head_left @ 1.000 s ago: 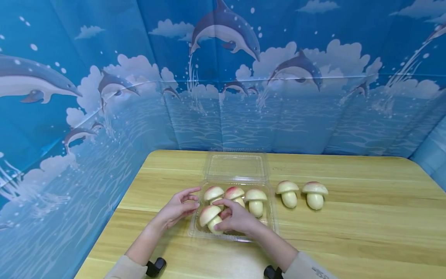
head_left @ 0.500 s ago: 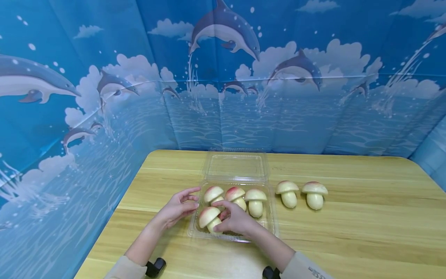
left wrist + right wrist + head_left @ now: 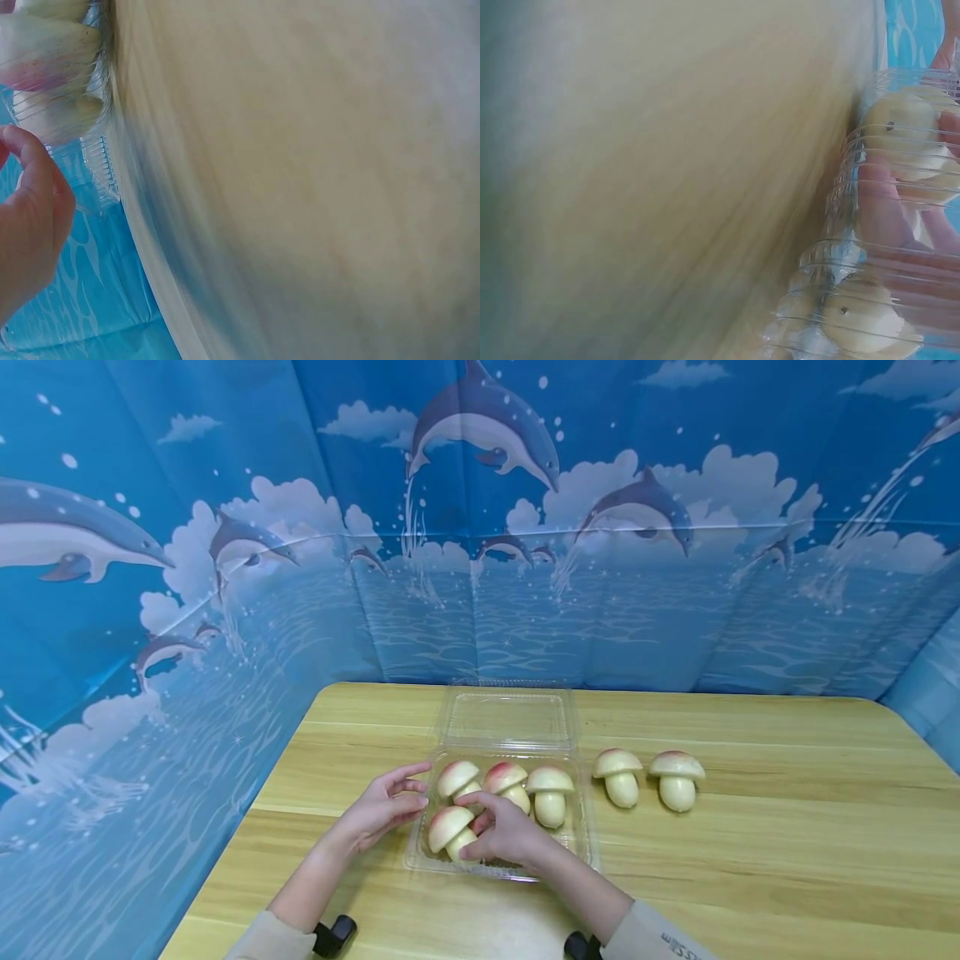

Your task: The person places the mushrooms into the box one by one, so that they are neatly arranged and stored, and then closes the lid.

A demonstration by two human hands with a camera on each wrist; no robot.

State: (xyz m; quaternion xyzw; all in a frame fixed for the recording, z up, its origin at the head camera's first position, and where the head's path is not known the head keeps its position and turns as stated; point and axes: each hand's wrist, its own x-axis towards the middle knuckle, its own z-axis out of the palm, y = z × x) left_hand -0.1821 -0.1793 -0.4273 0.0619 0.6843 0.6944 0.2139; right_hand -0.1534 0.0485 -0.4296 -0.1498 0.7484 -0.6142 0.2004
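A clear plastic clamshell box [image 3: 576, 839] lies on the table with its lid [image 3: 510, 718] folded back. At its front left is a cream mushroom with a reddish cap [image 3: 450, 828], tilted; my right hand [image 3: 517, 833] pinches its stem, thumb toward the front. Behind it stand a left mushroom [image 3: 458, 778], a middle mushroom with a redder cap [image 3: 504, 775] and a right mushroom [image 3: 551, 797]. My left hand [image 3: 382, 810] is at the box's left wall, fingers loosely bent and holding nothing; whether they touch the wall I cannot tell. The right wrist view shows the right fingers [image 3: 881, 206] through the ribbed plastic.
Two more mushrooms, a nearer one [image 3: 619, 777] and a farther one [image 3: 677, 779], lie on the wooden table [image 3: 787, 843] right of the box. A blue dolphin-print curtain [image 3: 510, 602] hangs behind the table and along its left side.
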